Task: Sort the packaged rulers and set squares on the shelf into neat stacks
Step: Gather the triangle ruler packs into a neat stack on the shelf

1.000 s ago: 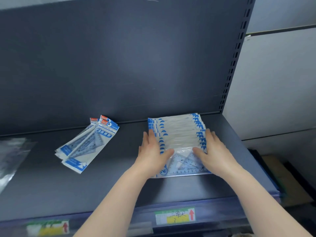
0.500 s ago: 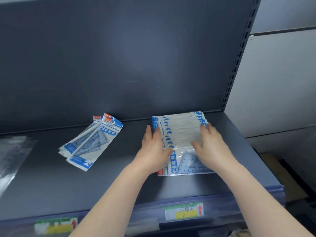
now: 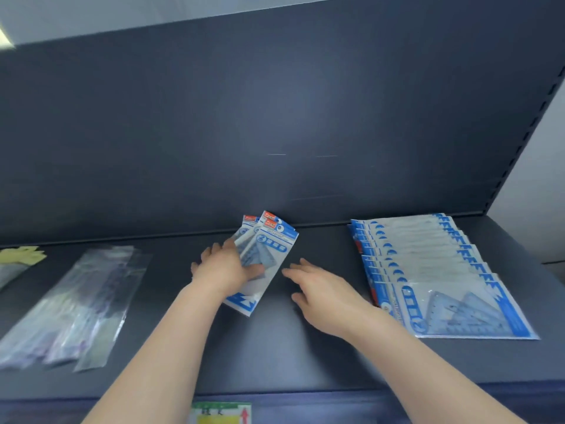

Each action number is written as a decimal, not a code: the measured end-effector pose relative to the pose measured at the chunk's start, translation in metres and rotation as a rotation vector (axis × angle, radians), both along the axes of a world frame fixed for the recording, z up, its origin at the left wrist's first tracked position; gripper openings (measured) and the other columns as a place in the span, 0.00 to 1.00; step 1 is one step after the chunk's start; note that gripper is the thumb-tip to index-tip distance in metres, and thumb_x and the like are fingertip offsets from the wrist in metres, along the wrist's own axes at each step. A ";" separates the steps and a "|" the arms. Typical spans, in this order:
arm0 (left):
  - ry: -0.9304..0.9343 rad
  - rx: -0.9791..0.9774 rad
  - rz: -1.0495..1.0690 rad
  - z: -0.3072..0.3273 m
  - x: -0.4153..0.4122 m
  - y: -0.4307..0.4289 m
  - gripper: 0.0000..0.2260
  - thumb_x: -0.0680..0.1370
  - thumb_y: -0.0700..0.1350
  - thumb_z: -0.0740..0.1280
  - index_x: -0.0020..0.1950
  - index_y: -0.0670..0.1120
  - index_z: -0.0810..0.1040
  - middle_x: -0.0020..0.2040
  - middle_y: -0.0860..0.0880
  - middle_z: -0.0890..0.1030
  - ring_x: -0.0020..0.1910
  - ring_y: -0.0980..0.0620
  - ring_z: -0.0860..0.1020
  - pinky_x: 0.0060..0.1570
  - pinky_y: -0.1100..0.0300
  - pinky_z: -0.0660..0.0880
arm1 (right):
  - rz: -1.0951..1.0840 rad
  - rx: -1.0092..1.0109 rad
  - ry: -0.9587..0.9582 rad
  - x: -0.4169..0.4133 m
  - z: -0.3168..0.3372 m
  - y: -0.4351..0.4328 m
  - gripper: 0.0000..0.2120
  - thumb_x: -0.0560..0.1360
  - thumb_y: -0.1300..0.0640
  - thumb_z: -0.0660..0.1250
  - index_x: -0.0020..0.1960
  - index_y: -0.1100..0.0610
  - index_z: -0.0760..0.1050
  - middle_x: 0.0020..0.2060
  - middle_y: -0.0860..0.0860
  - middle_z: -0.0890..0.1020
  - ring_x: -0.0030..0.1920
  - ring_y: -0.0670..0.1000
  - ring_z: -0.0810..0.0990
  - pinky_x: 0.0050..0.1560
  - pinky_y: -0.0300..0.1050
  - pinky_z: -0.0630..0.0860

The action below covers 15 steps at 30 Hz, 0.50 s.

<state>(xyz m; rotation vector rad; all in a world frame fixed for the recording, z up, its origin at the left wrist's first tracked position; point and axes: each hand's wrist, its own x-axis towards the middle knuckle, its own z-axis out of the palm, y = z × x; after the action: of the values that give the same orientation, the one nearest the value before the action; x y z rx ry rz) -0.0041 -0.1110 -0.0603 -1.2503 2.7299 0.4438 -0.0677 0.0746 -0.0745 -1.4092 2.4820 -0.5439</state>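
A person's left hand point(image 3: 223, 270) lies flat, fingers spread, on a small fan of set-square packets point(image 3: 272, 249) at the middle of the dark shelf point(image 3: 275, 356), close to its back wall. The right hand point(image 3: 324, 295) is open with straight fingers, just beside the packets and holding nothing. A larger overlapping row of set-square packs point(image 3: 428, 258) fills the shelf's right end, and clear ruler sleeves point(image 3: 82, 301) lie at the left.
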 end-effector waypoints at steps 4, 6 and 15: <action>-0.018 0.043 -0.051 0.002 0.007 -0.018 0.42 0.61 0.69 0.73 0.67 0.50 0.66 0.64 0.49 0.73 0.66 0.45 0.68 0.60 0.49 0.70 | -0.018 -0.024 -0.007 0.014 -0.006 -0.033 0.23 0.79 0.58 0.58 0.73 0.50 0.62 0.72 0.46 0.65 0.75 0.50 0.57 0.73 0.53 0.59; -0.018 0.075 -0.037 0.005 0.006 -0.029 0.46 0.54 0.68 0.77 0.65 0.49 0.67 0.63 0.49 0.73 0.65 0.45 0.69 0.60 0.48 0.72 | -0.028 -0.015 0.002 0.019 -0.009 -0.041 0.22 0.79 0.58 0.58 0.72 0.48 0.65 0.72 0.44 0.65 0.75 0.48 0.55 0.75 0.55 0.54; 0.149 0.416 -0.051 0.011 0.000 -0.041 0.26 0.56 0.51 0.83 0.49 0.48 0.78 0.45 0.50 0.83 0.44 0.48 0.83 0.44 0.49 0.82 | -0.159 -0.096 -0.093 0.027 -0.012 -0.044 0.20 0.78 0.57 0.61 0.69 0.48 0.68 0.70 0.43 0.68 0.71 0.47 0.65 0.73 0.49 0.59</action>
<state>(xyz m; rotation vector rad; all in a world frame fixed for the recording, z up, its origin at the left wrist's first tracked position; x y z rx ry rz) -0.0036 -0.1516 -0.0491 -1.0714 2.5822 1.0703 -0.0403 0.0310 -0.0865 -1.1955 2.5371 -0.7528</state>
